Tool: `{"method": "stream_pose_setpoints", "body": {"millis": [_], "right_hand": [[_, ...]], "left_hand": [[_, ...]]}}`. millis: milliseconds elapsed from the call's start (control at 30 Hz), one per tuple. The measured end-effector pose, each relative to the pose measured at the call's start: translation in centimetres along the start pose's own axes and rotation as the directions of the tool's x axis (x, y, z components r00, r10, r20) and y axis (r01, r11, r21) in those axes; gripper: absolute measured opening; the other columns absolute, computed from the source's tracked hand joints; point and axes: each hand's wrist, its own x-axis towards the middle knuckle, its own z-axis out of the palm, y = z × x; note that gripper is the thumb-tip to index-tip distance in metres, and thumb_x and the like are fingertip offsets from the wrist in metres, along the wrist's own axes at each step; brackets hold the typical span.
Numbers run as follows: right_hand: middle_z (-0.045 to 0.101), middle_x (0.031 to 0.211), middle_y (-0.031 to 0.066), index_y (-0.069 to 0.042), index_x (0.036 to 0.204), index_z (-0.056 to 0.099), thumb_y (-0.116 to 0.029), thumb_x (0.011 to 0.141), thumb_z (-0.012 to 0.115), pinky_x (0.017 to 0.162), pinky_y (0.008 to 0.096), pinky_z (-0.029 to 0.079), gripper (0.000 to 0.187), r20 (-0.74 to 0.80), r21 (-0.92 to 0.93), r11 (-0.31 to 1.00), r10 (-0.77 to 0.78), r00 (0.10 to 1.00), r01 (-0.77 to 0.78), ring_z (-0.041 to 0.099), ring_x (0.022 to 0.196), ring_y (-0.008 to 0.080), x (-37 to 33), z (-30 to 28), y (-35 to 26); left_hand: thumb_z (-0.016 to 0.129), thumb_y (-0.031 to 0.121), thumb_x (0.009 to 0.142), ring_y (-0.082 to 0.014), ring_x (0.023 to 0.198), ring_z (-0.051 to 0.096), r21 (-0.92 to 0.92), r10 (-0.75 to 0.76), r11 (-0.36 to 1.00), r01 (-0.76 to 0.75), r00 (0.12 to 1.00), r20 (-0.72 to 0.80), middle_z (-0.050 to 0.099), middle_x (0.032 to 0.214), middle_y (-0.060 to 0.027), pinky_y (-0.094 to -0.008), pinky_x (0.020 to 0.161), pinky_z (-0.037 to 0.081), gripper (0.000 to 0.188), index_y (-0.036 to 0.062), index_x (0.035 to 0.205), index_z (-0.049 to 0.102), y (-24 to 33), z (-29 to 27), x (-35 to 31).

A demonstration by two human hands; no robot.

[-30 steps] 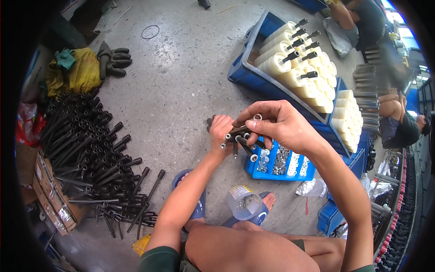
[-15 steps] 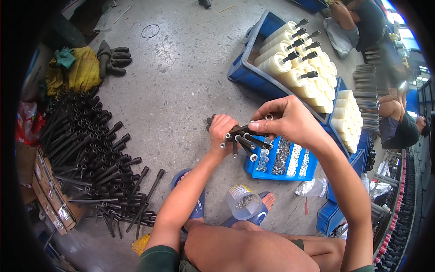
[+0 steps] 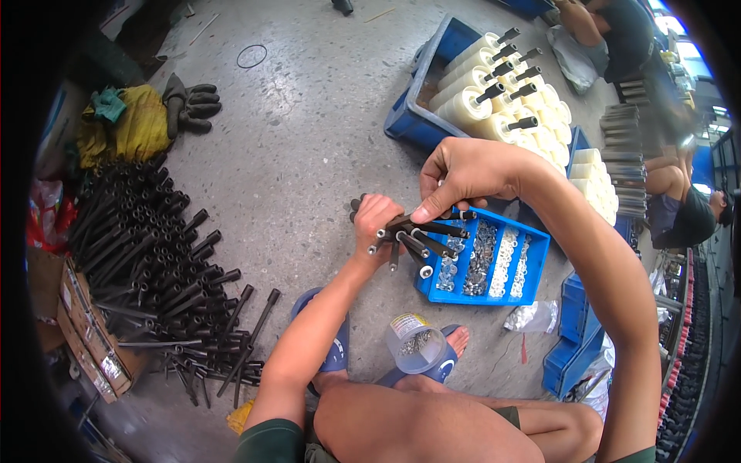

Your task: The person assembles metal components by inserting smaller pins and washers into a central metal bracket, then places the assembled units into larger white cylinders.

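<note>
My left hand (image 3: 377,221) is wrapped round a bundle of black rods (image 3: 440,229), whose ends fan out to the right. Several of the ends carry light metal or white fittings. Over the bundle, my right hand (image 3: 478,174) is closed in a pinch, its thumb at the rods. A small pale bit shows between its fingers, too small to name. Just beyond and below the rods lies a blue compartment tray (image 3: 482,299) of small nuts and washers. Between my feet stands a clear plastic tub (image 3: 415,343) with small metal parts inside.
A large heap of black rods (image 3: 154,255) lies at left beside a cardboard box (image 3: 93,332), yellow sacking (image 3: 139,123) and a grey glove (image 3: 191,106). At upper right, a blue crate (image 3: 413,116) holds white rollers (image 3: 467,108). Two other people sit at far right.
My right hand has turned, its wrist raised and the elbow swung outward to the right. Its fingers stay by the rod ends. The left hand keeps its hold, almost unmoved.
</note>
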Motion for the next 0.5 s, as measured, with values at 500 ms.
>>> {"method": "stream_pose_setpoints", "body": {"millis": [500], "right_hand": [[0.075, 0.094, 0.0098, 0.007, 0.116, 0.073, -0.011, 0.098, 0.073, 0.064, 0.0246, 0.058, 0.025, -0.49, 0.416, 0.851, -0.087, 0.867, 0.321, 0.071, 0.077, 0.0117, -6.4, 4.4, 3.1]], "left_hand": [[0.077, 0.026, 0.068, -0.0337, 0.071, 0.056, -0.052, 0.014, 0.999, -0.015, 1.0, -0.02, 0.054, 0.073, -0.01, -0.0422, 0.069, 0.043, 0.028, 0.0069, 0.078, 0.059, 0.3, 0.5, 0.3]]}}
